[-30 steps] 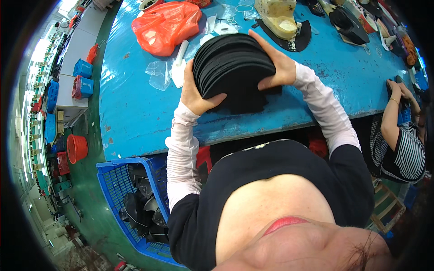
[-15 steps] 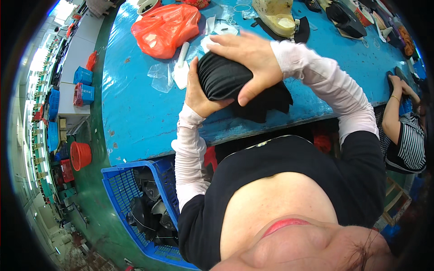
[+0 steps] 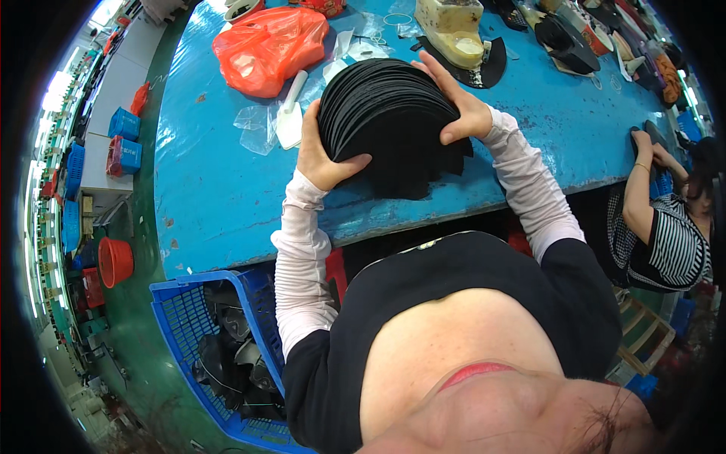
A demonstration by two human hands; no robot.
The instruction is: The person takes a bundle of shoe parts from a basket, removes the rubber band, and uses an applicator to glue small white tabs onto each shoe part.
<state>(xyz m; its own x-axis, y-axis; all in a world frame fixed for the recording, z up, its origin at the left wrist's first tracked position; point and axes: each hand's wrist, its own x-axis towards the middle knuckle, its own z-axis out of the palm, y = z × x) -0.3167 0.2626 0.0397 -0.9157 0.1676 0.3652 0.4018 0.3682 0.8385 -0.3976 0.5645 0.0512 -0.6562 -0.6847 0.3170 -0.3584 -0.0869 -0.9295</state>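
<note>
Stack (image 3: 389,121) of thin black pieces, curved edges up and fanned, is at the near side of the blue desk (image 3: 219,204); can't tell if its underside rests on the top. Left hand (image 3: 324,151) grips the stack's left side, thumb across the front face, fingers along the outer edge. Right hand (image 3: 461,106) grips its right side, thumb at the front edge, fingers reaching round the far side. Lower end of the stack has a jagged outline. Just left of the stack: white tool (image 3: 289,125) and clear plastic (image 3: 255,130). Beyond it to the left, red bag (image 3: 272,49), crumpled. Beyond it to the right, yellowish pot (image 3: 454,34) on a black sheet (image 3: 494,64). Farther right of the stack, black shoe parts (image 3: 563,45) in a cluttered row; past the desk's right part, a co-worker in a striped top (image 3: 677,246). Below left of the stack, blue basket (image 3: 178,318) with black items (image 3: 234,356) inside. Far left of it, red bucket (image 3: 116,262) on the floor and, higher up, blue box (image 3: 130,157) with pale printed characters on its side.
</note>
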